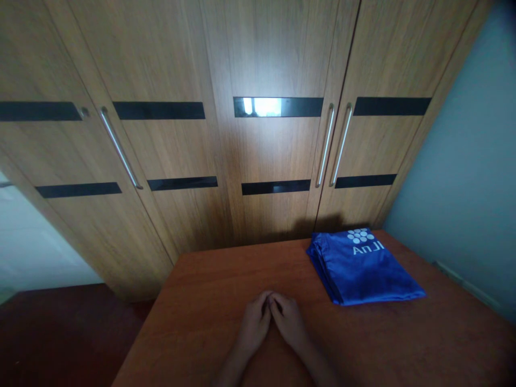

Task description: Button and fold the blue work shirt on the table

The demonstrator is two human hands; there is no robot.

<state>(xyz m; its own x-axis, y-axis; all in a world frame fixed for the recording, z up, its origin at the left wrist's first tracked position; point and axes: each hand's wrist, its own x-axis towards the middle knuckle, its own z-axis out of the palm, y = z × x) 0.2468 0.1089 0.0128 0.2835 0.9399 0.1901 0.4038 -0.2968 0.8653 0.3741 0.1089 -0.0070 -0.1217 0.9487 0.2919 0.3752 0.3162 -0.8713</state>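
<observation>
On the brown wooden table [201, 301], my left hand [256, 316] and my right hand [287, 317] rest together, their fingertips meeting. Both hands are closed with the fingers curled in, and no object shows in either. To the right of my hands lies a folded blue cloth [363, 274], apart from them. It carries white lettering and a cluster of white dots near its far edge. The fingers' undersides are hidden against the table.
Behind the table stands a wooden wardrobe [274, 150] with dark strips and long metal handles [325, 145]. A pale blue wall [463, 188] borders the right side. Dark reddish floor [72, 333] and a white surface [36, 242] show at the left.
</observation>
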